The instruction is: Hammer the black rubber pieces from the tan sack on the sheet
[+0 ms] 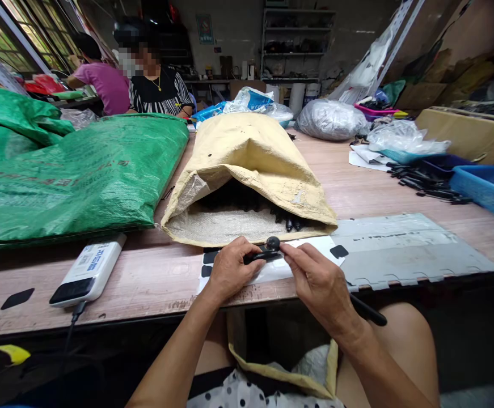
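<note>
My left hand [236, 263] is closed around a slender black part [264, 255] with a round knob-like end, held low over the table. My right hand [321, 280] is pinched at that round end, its thumb and fingertips meeting there. Just beneath lies a white sheet [272, 276] with black rounded-square pieces on it. A dark rod [368, 309] sticks out past my right wrist; whether my hand holds it is hidden. Directly ahead, a yellow woven sack [250, 144] gapes toward me, with several black parts [291, 222] inside its mouth.
A green sack [80, 170] fills the left side, with a white power bank [89, 269] and its cable in front. A grey board [408, 249] lies right. Beyond it are black parts [425, 180] and a blue basket [489, 190]. Two people [157, 85] sit across.
</note>
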Demonstrator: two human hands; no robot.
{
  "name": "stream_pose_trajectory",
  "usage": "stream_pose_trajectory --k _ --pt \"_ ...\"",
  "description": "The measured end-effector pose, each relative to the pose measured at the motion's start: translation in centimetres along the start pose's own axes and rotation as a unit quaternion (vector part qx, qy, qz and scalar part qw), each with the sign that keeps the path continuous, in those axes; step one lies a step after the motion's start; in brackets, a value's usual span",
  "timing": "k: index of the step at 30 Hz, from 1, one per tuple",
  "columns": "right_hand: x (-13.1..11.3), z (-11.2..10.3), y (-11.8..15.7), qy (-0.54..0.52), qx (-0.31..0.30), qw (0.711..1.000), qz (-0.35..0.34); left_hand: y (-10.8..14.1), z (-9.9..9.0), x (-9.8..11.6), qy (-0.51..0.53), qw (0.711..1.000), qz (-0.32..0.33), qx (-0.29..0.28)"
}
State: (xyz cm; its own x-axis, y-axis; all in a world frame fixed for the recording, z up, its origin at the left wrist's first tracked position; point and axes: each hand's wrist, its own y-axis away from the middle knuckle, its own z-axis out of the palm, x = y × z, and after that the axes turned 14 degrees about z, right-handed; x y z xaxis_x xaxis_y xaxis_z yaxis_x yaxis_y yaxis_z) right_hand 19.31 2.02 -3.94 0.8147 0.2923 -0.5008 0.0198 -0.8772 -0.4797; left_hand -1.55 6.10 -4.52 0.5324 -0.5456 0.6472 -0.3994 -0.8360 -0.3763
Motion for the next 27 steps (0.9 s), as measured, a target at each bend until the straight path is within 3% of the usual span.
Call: stream_pose_trajectory --k 3,8,13,21,27 --pt "0.2 -0.5 -0.1 -0.034 0.031 0.999 0.013 0.0 0.0 0.0 -0.004 1.000 -0.006 0.000" --pt "0.3 -0.5 0.2 -0.004 -0.018 1.000 0.019 -0.1 0.0 0.1 -0.006 1.000 -0.005 0.001" --pt "1.2 -1.1 -0.4 -0.026 0.035 0.998 0.054 0.0 -0.2 0.2 -0.003 1.000 -0.006 0.007" --pt "5.5 -0.8 -1.4 0.083 0.052 0.993 0.066 -0.2 -0.3 0.4 0.017 0.999 -0.025 0.010" --pt "6.6 -0.4 -1.2 0.130 0.057 0.989 0.044 -0.1 -0.4 0.4 0.018 0.999 -0.031 0.005"
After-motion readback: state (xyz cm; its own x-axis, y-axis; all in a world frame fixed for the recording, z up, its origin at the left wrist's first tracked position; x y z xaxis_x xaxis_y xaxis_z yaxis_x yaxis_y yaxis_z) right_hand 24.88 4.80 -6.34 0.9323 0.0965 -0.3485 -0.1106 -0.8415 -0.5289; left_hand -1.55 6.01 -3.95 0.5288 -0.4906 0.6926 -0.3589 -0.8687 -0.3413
